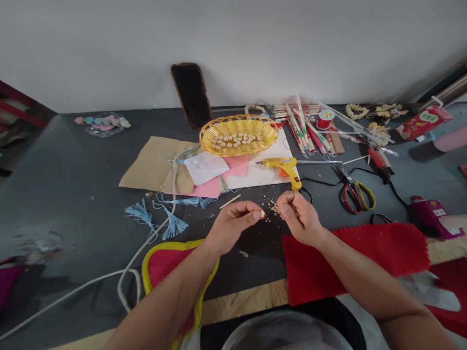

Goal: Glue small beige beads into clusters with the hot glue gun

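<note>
A: Grip first. What have we got on the left hand point(231, 227)?

B: Thumb and fingertips point(257, 214) pressed together, pinching a small cream bead-like piece point(262, 214). Other fingers curled in loosely, not spread.

A: And the right hand point(299, 218)?

B: Raised just beside the left, fingertips and thumb closed together in a pinch. We can't tell if anything's between them; the fingers hide it.

A: Are the hands touching?

B: No, near but apart. Pale crumbs point(273, 210) lie on the dark grey tabletop point(73, 204) right under the gap.

A: More of the cream pieces?

B: Yes, a heap of small cream pieces point(233, 141) in a shallow oval yellow woven plastic basket point(259, 127), well ahead of the hands, on a white paper sheet point(270, 172).

A: Nearby stuff, quick.

B: Yellow hot glue gun point(282, 167) lying just past the right hand. Red-and-yellow-handled scissors point(357, 197) to the right. Pale blue thread tassels point(174, 226) left of the left hand, with a thick white cord point(146, 243) running by them. Red felt sheet with a zigzag edge point(350, 262) under the right forearm, and a pink felt piece with yellow trim point(168, 265) under the left.

A: Good, logged.
</note>
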### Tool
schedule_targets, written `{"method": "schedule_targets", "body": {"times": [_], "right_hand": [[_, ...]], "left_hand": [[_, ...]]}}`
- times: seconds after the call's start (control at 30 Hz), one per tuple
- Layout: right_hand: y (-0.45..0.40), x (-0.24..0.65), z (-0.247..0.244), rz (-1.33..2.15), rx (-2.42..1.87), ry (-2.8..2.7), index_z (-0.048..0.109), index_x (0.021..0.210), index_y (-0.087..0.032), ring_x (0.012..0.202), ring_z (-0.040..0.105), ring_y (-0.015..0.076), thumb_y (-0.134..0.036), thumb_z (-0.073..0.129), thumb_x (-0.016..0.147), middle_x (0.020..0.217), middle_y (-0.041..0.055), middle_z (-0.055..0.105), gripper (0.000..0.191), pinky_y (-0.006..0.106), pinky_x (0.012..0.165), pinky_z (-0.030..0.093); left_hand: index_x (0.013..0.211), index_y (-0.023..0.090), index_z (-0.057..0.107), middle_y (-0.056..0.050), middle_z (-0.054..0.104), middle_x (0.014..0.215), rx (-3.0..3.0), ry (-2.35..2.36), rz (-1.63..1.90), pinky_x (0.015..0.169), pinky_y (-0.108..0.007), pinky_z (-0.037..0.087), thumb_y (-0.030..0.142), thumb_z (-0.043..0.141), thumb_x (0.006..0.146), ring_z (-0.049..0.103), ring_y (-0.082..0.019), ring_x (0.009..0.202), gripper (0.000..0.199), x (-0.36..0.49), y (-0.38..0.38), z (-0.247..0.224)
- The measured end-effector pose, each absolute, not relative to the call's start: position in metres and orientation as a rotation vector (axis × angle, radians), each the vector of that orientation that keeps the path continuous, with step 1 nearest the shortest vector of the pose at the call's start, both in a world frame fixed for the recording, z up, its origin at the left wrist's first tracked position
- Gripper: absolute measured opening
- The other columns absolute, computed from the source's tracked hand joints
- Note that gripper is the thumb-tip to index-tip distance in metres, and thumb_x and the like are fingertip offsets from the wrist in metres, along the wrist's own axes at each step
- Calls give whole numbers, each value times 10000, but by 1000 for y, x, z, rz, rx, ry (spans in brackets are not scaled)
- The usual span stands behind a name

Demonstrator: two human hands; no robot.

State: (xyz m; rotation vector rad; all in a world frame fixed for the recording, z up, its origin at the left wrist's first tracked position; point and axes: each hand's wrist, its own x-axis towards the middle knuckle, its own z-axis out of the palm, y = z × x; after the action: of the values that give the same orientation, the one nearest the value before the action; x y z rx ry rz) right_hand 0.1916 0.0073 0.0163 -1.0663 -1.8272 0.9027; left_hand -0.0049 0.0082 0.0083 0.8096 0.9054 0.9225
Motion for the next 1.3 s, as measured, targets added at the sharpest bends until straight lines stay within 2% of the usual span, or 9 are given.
{"method": "schedule_targets", "body": {"times": [0.2,0.3,0.5,0.73,0.87,0.93,1.07,1.17,1.3], "right_hand": [[12,197,21,840,-1191,-1605,362,683,-225,502,420,104,-328,311,1018,563,-42,423,354,259,523,358],[17,200,23,787,-1254,-1627,399,620,-214,466,422,89,-340,365,1005,511,-44,438,406,242,493,348],[17,203,27,825,-1251,-1688,547,741,-189,482,508,67,-280,469,958,649,-16,616,247,195,497,413],[-4,228,32,725,-1364,-2056,568,811,-205,540,646,101,-181,484,914,667,-17,669,135,202,570,484],[-20,251,28,697,-1361,-2195,544,861,-209,571,669,108,-138,425,916,740,3,705,149,212,586,508],[-28,260,28,669,-1365,-2243,514,832,-215,561,652,112,-125,401,914,718,0,690,166,218,569,494],[-45,273,35,570,-1398,-2306,443,753,-231,481,558,123,-179,384,939,609,-13,604,203,243,486,404],[-51,282,40,587,-1418,-2374,482,739,-224,430,532,120,-244,373,970,548,-18,595,256,249,459,359],[-41,288,44,678,-1491,-2422,618,928,-219,483,615,131,-398,527,928,586,-26,663,201,233,487,396]], "left_hand": [[688,133,742,-28,669,673,679,866,1021,590,-228,388,322,846,636,510,-86,580,222,-6,13,11],[687,135,732,-33,677,693,571,814,1106,575,-233,395,282,851,630,490,-74,549,197,-7,16,13],[645,142,674,-11,608,683,478,741,1227,564,-222,401,211,837,638,461,-75,582,178,-16,24,18],[660,146,661,2,572,702,440,686,1294,568,-213,408,184,823,651,450,-71,597,167,-22,29,17],[630,147,639,1,574,694,427,693,1279,561,-214,401,175,823,642,447,-72,590,187,-20,28,17],[628,148,639,-5,584,694,432,704,1263,559,-216,399,187,825,639,446,-74,584,190,-18,27,17],[632,148,648,-12,591,677,455,719,1244,561,-223,401,195,818,648,449,-77,572,177,-16,25,17],[628,144,650,-15,602,683,465,721,1236,564,-223,402,200,825,642,455,-77,577,184,-14,24,16],[620,138,656,-16,603,668,491,729,1220,564,-221,397,225,843,629,458,-75,577,206,-12,24,15]]}}
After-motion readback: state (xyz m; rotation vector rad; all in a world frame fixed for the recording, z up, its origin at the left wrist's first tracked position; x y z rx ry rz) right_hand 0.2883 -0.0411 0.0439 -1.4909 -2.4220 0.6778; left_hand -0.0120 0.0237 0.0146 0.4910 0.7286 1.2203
